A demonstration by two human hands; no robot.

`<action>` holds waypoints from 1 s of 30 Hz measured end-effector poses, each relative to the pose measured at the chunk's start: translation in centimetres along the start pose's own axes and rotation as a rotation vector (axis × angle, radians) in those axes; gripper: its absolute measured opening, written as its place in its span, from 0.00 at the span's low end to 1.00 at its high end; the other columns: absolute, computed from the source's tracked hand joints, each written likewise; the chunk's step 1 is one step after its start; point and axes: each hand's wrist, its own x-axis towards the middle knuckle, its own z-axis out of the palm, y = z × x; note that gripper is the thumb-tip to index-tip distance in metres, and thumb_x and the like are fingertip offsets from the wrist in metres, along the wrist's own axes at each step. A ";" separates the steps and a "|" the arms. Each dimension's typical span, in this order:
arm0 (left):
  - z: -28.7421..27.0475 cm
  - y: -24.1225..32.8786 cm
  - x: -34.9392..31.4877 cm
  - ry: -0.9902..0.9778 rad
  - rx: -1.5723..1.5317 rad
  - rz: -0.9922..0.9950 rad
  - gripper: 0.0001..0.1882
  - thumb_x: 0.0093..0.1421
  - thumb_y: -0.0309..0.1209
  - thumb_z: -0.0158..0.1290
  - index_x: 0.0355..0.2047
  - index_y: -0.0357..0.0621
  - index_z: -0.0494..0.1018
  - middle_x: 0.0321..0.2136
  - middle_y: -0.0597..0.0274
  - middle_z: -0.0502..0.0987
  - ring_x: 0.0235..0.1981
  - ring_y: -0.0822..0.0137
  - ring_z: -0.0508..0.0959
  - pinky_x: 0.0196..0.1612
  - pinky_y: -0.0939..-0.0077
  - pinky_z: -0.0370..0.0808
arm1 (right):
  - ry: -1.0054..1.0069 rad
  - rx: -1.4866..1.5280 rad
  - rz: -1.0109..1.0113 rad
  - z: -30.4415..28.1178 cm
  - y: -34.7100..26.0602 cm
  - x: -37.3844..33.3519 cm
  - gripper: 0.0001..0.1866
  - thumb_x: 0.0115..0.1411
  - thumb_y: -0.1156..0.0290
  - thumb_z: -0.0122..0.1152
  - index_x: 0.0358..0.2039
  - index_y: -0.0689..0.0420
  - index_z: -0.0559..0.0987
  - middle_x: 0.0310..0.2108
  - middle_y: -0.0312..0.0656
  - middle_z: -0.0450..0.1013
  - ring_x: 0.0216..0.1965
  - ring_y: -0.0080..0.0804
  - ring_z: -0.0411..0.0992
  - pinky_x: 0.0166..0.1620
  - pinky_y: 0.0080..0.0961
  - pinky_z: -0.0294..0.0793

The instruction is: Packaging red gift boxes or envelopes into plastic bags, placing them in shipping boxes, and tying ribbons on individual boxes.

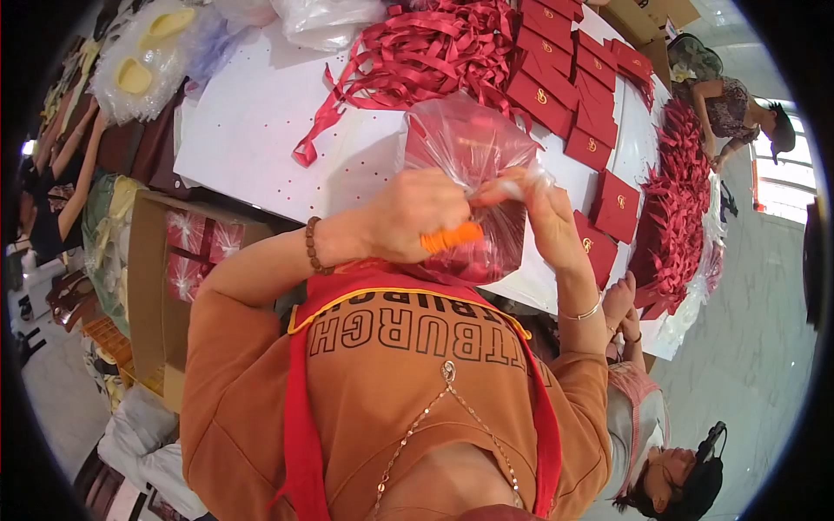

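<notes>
I find a red package inside a clear bag, at the near edge of the white table. My left hand is curled closed on an orange strip; my right hand pinches the bag's gathered neck. I judge closure incomplete: no finished tie visible. Wrapped packages sit in a carton. Red ribbons and envelopes lie beyond; the floor is pale.

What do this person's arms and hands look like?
The left hand is ungloved, with a brown beaded bracelet worn above it; the right hand is ungloved, with a thin, shiny bangle. Orange-brown sleeves end well short of both.
</notes>
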 end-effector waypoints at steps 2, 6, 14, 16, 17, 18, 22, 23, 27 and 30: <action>-0.1 -0.3 0.0 0.166 -0.252 -0.140 0.11 0.54 0.34 0.52 0.21 0.43 0.66 0.14 0.65 0.63 0.15 0.69 0.65 0.20 0.78 0.60 | 0.171 0.199 0.253 0.7 0.0 -0.1 0.23 0.63 0.59 0.34 0.36 0.66 0.74 0.34 0.40 0.72 0.37 0.23 0.68 0.43 0.21 0.65; -0.9 1.0 1.5 0.438 -1.094 -0.549 0.12 0.56 0.36 0.49 0.28 0.39 0.65 0.11 0.70 0.56 0.12 0.75 0.57 0.18 0.81 0.53 | 0.249 0.047 0.288 1.7 -0.4 0.4 0.15 0.53 0.71 0.56 0.40 0.64 0.74 0.28 0.35 0.71 0.30 0.17 0.67 0.37 0.16 0.67; 0.4 4.0 4.5 0.263 -0.689 -0.453 0.18 0.59 0.28 0.43 0.49 0.36 0.58 0.36 0.63 0.68 0.35 0.79 0.68 0.39 0.84 0.65 | 0.303 -0.305 0.106 2.9 0.1 0.3 0.12 0.45 0.75 0.60 0.33 0.58 0.76 0.26 0.40 0.72 0.28 0.33 0.68 0.36 0.25 0.66; 0.7 3.3 4.7 0.117 -0.805 -0.247 0.16 0.61 0.33 0.41 0.47 0.38 0.63 0.40 0.60 0.69 0.38 0.74 0.69 0.40 0.79 0.64 | 0.416 -0.291 -0.004 3.1 -0.2 0.4 0.07 0.46 0.74 0.59 0.29 0.57 0.76 0.25 0.41 0.72 0.29 0.37 0.68 0.36 0.28 0.66; 0.4 2.8 5.4 0.112 -0.805 -0.247 0.16 0.61 0.33 0.41 0.47 0.38 0.63 0.40 0.60 0.69 0.38 0.74 0.69 0.40 0.79 0.64 | 0.421 -0.291 -0.005 3.0 -0.1 0.3 0.07 0.46 0.74 0.59 0.29 0.57 0.76 0.25 0.41 0.72 0.29 0.37 0.68 0.36 0.28 0.66; -0.1 2.2 6.4 0.170 -0.646 -0.161 0.15 0.60 0.34 0.41 0.46 0.41 0.65 0.39 0.61 0.70 0.37 0.74 0.70 0.39 0.78 0.63 | 0.388 -0.265 0.032 2.9 0.3 0.3 0.07 0.47 0.73 0.59 0.29 0.57 0.77 0.26 0.41 0.72 0.29 0.36 0.68 0.36 0.28 0.67; -2.4 -0.9 6.3 -0.132 0.263 -0.074 0.14 0.57 0.35 0.44 0.42 0.47 0.70 0.34 0.64 0.74 0.36 0.71 0.71 0.37 0.72 0.61 | 0.327 -0.256 0.038 2.8 1.2 0.3 0.07 0.48 0.72 0.58 0.29 0.57 0.77 0.26 0.41 0.72 0.30 0.36 0.69 0.36 0.28 0.67; -2.7 -1.5 5.8 -0.277 0.373 -0.083 0.14 0.55 0.32 0.46 0.42 0.47 0.69 0.30 0.64 0.75 0.32 0.68 0.73 0.34 0.70 0.64 | 0.322 -0.254 0.033 2.7 1.2 0.3 0.07 0.48 0.72 0.58 0.29 0.57 0.77 0.26 0.41 0.72 0.30 0.36 0.69 0.36 0.28 0.67; -1.9 -2.2 4.5 -0.084 0.152 -0.080 0.17 0.55 0.25 0.47 0.46 0.44 0.65 0.24 0.64 0.72 0.22 0.68 0.70 0.28 0.78 0.63 | 0.346 -0.156 0.037 2.9 0.1 0.2 0.05 0.49 0.73 0.58 0.26 0.60 0.75 0.26 0.38 0.72 0.29 0.28 0.69 0.33 0.22 0.68; -2.4 0.0 4.3 -0.079 -0.062 -0.485 0.18 0.54 0.22 0.46 0.46 0.44 0.63 0.21 0.61 0.72 0.18 0.66 0.69 0.21 0.80 0.62 | 0.425 0.099 0.124 2.7 0.4 0.2 0.06 0.50 0.75 0.59 0.23 0.62 0.71 0.26 0.38 0.72 0.28 0.22 0.69 0.32 0.18 0.67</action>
